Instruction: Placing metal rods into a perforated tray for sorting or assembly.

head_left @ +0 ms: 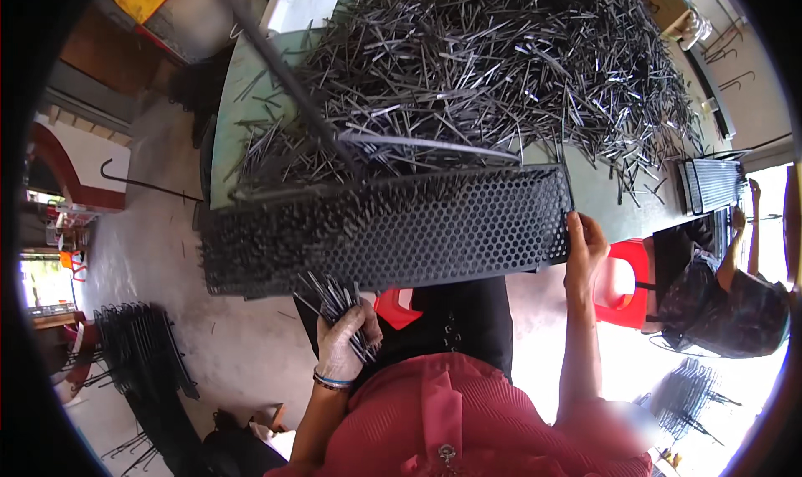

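Left hand [344,339], in a thin whitish glove: fingers closed around a loose bundle of thin dark metallic strips [332,300]. Bundle fans out at the top, pokes out below the fist too. It's up against the near long edge of the long black rectangular rack with a grid of round holes [493,218]; can't tell if they touch.

Rack lies lengthwise in front of the person, at the near side of the pale green table [606,197], near edge jutting over the lap. Left part bristles with strips standing in the holes, thinning toward the middle; right part shows bare holes.

Right hand [587,241], bare: thumb against the rack's right end, other fingers bent beside it. Can't tell if they wrap the edge.

Big tangled heap of dark strips [501,68] covers most of the table beyond the rack. Blurred dark rod [280,68] cuts diagonally across, upper left.

Right side: red plastic stool [631,297], then a co-worker [727,297] with hands near a smaller blue-grey rack [710,185]. Lower left: cluster of black hooked frames [142,352] above the floor.
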Action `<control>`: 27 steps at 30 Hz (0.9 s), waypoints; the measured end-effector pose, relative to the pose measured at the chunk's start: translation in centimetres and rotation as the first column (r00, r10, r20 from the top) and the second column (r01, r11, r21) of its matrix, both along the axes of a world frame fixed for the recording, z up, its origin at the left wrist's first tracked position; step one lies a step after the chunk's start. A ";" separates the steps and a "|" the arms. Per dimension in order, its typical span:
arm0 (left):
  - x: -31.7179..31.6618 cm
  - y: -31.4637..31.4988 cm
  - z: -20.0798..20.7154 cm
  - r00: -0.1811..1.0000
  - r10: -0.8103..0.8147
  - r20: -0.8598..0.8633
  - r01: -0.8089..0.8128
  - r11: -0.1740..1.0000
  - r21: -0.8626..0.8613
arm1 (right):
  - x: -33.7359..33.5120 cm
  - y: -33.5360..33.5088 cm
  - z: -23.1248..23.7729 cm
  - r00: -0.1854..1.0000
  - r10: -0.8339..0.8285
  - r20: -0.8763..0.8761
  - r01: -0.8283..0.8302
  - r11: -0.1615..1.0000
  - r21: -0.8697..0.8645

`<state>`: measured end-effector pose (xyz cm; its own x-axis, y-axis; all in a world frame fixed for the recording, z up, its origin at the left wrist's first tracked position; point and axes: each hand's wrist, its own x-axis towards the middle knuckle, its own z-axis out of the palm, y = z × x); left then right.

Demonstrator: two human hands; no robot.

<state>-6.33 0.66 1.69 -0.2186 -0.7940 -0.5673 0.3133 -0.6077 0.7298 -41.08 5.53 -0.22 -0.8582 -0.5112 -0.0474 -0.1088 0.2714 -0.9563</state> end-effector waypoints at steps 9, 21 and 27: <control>0.9 0.0 -1.3 0.993 -0.062 -0.099 0.058 0.997 -0.044 | -2.4 0.6 1.4 0.978 0.206 0.039 -0.209 0.969 0.133; 0.7 -0.3 0.1 0.998 -0.067 -0.021 0.067 0.998 0.001 | 1.8 -23.7 7.7 -0.347 0.506 -0.790 -0.823 0.240 0.515; 0.9 -0.6 0.4 0.994 -0.089 -0.061 0.089 0.996 0.003 | 4.2 -26.0 2.0 -0.752 0.371 -0.544 -0.605 -0.062 0.794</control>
<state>-5.46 0.02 2.11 -0.3224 -0.7665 -0.5555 0.3014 -0.6394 0.7073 -36.85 -20.52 1.80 0.9425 -0.3306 0.0485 -0.3317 -0.9432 0.0158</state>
